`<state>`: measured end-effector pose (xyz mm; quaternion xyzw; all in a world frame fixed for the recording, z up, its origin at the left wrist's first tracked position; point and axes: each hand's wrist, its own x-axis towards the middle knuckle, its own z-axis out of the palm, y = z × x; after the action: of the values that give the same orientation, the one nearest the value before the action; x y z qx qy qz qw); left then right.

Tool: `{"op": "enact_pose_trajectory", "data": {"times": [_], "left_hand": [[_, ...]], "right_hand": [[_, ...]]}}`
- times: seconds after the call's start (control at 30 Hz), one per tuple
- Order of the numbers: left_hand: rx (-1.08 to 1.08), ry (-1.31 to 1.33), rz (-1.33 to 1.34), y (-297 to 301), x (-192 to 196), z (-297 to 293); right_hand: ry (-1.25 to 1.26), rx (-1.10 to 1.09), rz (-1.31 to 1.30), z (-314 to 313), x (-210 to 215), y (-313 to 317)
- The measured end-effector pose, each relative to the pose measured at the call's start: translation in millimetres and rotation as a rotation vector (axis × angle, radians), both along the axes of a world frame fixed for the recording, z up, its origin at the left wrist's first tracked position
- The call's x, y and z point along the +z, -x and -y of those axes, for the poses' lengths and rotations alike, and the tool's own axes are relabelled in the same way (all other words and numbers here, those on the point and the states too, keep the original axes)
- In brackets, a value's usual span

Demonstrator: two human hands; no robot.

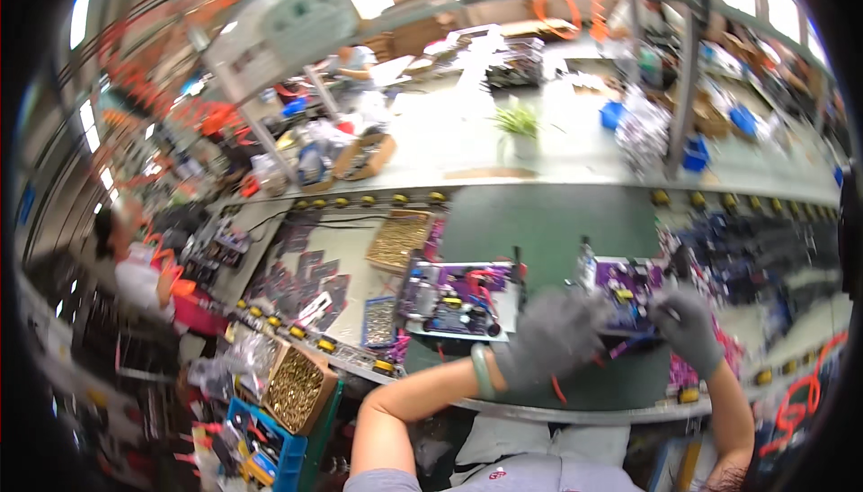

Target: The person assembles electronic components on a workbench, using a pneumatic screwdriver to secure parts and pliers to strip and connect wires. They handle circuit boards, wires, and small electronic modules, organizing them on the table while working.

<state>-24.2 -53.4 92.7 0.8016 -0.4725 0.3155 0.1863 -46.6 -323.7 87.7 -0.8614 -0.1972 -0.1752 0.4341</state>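
Note:
Both my hands wear grey gloves. My left hand (550, 337) is smeared by motion at the near left corner of a purple and white electronic assembly (620, 269); its fingers cannot be made out. At the near right side of that assembly is my right hand (690, 328), with its fingers bent together at the tips. Whatever it may pinch is too small to name. A second assembly (463, 299), with a white base, black parts and red and purple wires, lies to the left of my left hand. Both assemblies rest on the green work surface (548, 213).
Left of the assemblies stand a carton of brass-coloured small parts (398, 240) and a blue tray of small parts (378, 323). Dark flat pieces (310, 281) lie farther left. Another carton of brass parts (297, 390) sits beside a blue crate (261, 456). A person (148, 281) is at far left.

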Motion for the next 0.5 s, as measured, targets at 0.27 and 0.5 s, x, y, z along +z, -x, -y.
{"op": "enact_pose_trajectory", "data": {"times": [0.27,0.5], "left_hand": [[-0.081,0.124,-0.991,34.4,-90.0,83.4],[-0.010,0.065,-0.833,3.2,-73.0,95.0]], "right_hand": [[0.340,0.170,0.081,16.3,3.7,12.0],[0.571,0.102,0.207,10.9,11.2,12.9]]}}
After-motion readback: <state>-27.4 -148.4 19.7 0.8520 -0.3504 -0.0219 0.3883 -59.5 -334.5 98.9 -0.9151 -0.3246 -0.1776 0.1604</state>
